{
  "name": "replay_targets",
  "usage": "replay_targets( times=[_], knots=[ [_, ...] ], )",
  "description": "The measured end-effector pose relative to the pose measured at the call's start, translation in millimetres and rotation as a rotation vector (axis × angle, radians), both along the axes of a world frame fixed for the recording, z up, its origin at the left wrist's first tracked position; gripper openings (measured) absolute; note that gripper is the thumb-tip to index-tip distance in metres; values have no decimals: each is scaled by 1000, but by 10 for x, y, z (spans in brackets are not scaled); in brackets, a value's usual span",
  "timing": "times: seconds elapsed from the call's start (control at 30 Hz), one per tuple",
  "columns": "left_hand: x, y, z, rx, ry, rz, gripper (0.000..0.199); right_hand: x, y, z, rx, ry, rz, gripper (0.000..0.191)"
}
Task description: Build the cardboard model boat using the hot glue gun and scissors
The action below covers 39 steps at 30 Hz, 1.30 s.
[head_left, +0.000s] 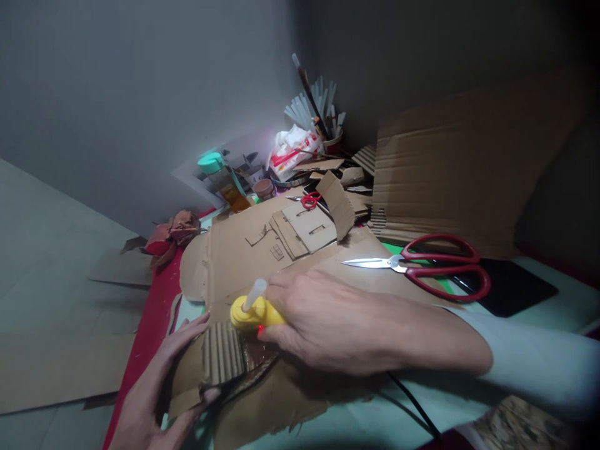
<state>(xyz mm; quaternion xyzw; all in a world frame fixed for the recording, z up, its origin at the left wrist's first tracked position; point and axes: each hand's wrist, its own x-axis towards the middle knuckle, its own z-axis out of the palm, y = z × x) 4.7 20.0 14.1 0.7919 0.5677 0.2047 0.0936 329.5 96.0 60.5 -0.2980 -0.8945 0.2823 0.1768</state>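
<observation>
The right hand (328,322) is clenched round a yellow glue gun (255,312), fingers wrapped over the body, a pale glue stick (255,292) poking up from its back end. The nozzle points down at a small corrugated cardboard piece (224,361) — its tip is hidden behind the gun body, so whether it touches the card cannot be told. A small red light glows under the gun, and a black cord (412,403) trails back beneath the wrist.

The left hand (159,387) grasps that ribbed piece from the left, thumb underneath and fingers along the top edge. The piece looks light and thin, stiff along its flutes but easily crushed across them, so the edges are probably the safest place to hold it. It lies at the near edge of a large flat cardboard sheet (234,250) spread over the table (553,275).

Further back on the sheet sit small cut cardboard panels (307,228). Red-handled scissors (422,265) lie to the right, blades shut, and a smaller red pair (307,200) lies behind. At the wall stand a cup of glue sticks and brushes (319,112), a teal-capped bottle (220,178) and an upright cardboard panel (459,162) — a red mat (150,319) runs along the left.
</observation>
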Motion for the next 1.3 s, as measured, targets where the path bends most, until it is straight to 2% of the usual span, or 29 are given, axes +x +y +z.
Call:
replay_targets(
  times=[0.13,0.33,0.43,0.63,0.73,0.97,1.13,1.3],
  knots=[
    [60,-8,32,-11,-15,-21,60,24,5,29,-122,1,-17,29],
    [112,-37,37,-105,-111,109,55,94,-10,139,-236,-44,-3,33],
    [99,-33,32,-97,-69,55,58,130,-25,180,-287,-63,-16,31],
    [306,-88,98,-145,-196,182,52,159,-14,169,-367,-65,88,32],
    [376,-103,114,-143,-207,176,51,178,2,162,-369,-82,128,35],
    [298,-74,62,-128,-130,116,53,320,81,230,-362,-48,-55,44],
    [354,-48,43,0,-3,7,54,432,188,209,-380,59,-209,47],
    [425,-22,59,79,61,-68,53,466,234,173,-367,124,-226,46]
  ],
)
